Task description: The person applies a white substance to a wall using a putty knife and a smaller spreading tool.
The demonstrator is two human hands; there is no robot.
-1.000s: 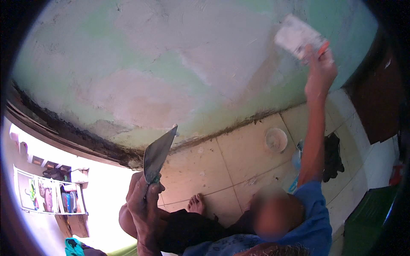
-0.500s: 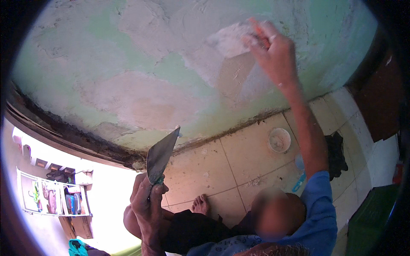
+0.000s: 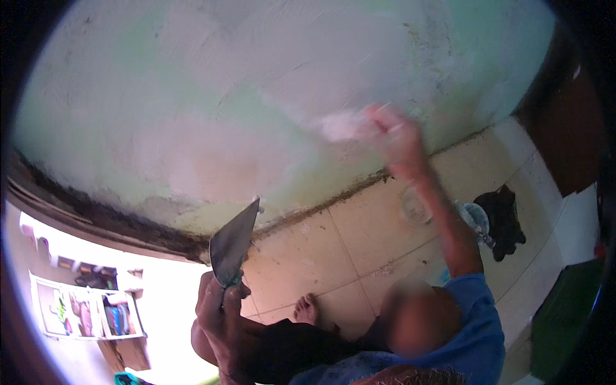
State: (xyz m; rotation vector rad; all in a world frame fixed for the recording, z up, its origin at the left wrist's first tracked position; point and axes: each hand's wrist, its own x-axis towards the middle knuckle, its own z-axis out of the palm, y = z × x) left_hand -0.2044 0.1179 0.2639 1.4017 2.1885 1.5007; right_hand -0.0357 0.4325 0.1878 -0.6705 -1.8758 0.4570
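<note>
My left hand [image 3: 221, 314] is closed round the handle of a putty knife [image 3: 234, 244], its grey metal blade pointing up, with a pale dab at the tip. Out in front, my right hand [image 3: 404, 138] is against the patchy green and grey-white wall [image 3: 212, 122]. It grips a scraper with an orange-red handle [image 3: 380, 117]; motion smears the tool, and its blade is hard to make out. A whitish streak of wet filler [image 3: 337, 125] shows on the wall beside this hand.
On the tiled floor [image 3: 301, 250], a round pale bowl [image 3: 416, 205] sits partly behind my right forearm. Further right are a bluish-white tub [image 3: 473, 218] and a crumpled black bag [image 3: 502, 221]. A green box-like thing [image 3: 568, 321] stands lower right; a white rack [image 3: 90, 308] is at left.
My right hand has come down the wall with the scraper, closer to the floor. The left hand and putty knife have shifted slightly to the left and down.
</note>
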